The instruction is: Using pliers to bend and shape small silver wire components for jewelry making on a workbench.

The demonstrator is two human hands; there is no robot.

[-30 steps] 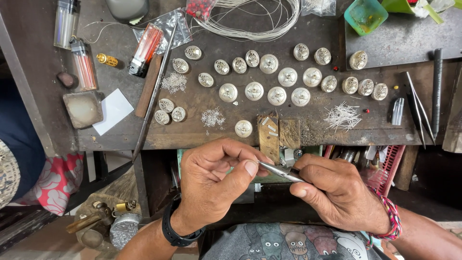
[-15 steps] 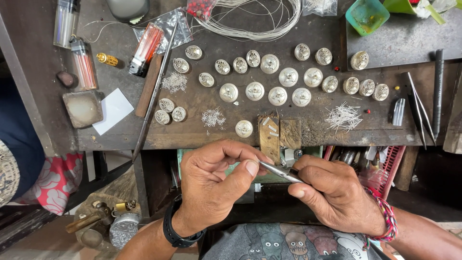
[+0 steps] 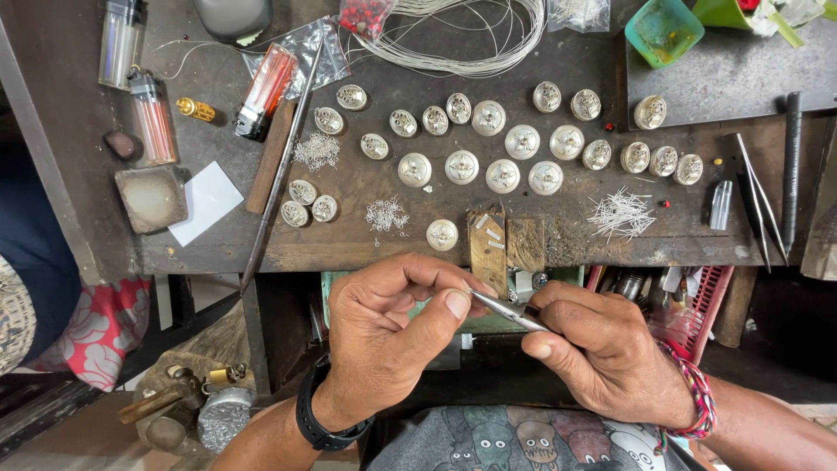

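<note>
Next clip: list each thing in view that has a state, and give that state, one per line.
left hand: fingers curled, thumb tip against the tweezer tip.
right hand: closed around the tweezers.
tweezers: held, pointing at the left thumb.
silver discs: lying flat in loose rows on the bench.
wire coil: looped, lying loose.
green cup: upright, open.
spare tweezers: lying unused on the bench.

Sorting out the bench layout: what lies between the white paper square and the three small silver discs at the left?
In the head view, a brown wooden stick and a thin metal rod lie between the white paper and the three discs.
</note>
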